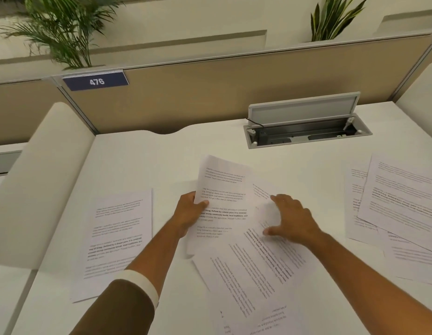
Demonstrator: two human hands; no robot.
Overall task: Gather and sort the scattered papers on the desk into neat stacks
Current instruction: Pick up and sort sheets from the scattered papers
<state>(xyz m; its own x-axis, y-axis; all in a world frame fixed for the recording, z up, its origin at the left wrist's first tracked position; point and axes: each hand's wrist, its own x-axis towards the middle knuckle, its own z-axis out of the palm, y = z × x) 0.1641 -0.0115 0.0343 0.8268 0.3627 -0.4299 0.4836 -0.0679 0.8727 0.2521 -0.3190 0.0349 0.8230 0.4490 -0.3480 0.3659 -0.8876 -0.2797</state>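
Observation:
Printed white sheets lie scattered over a white desk. My left hand grips the left edge of a printed sheet, thumb on top, holding it tilted above the desk. My right hand lies spread with fingers extended on loose overlapping sheets in the middle. One single sheet lies flat at the left. Several overlapping sheets lie at the right edge.
An open cable box with a raised grey lid is set into the desk at the back right. A beige partition with a "476" label closes off the back. Plants stand behind it. A white side panel borders the left.

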